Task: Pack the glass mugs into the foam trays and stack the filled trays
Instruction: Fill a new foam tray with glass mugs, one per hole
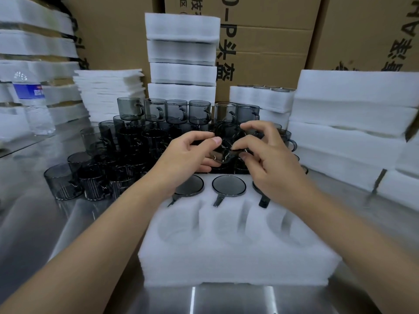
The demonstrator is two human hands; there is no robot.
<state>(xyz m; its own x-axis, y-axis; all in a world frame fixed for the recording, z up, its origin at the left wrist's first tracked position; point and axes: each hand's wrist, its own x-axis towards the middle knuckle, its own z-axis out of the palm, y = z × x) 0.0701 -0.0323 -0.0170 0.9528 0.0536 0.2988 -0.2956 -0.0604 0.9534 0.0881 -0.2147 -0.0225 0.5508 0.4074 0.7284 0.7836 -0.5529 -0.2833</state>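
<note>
A white foam tray (238, 264) lies on the steel table in front of me. Its far row holds three smoked-glass mugs (229, 185), and the near row's three round pockets hold nothing. Above the far row both hands hold one tilted smoked-glass mug (223, 152). My left hand (188, 155) grips it from the left, thumb on top. My right hand (269, 159) pinches its right side with thumb and fingers. Behind them stand several loose mugs (127, 141), stacked in two layers.
Stacks of filled foam trays stand at the back centre (182, 57) and at the right (353, 123). Flat foam sheets (108, 91) are piled at the back left, beside a water bottle (34, 103). Cardboard boxes (272, 41) form the back wall.
</note>
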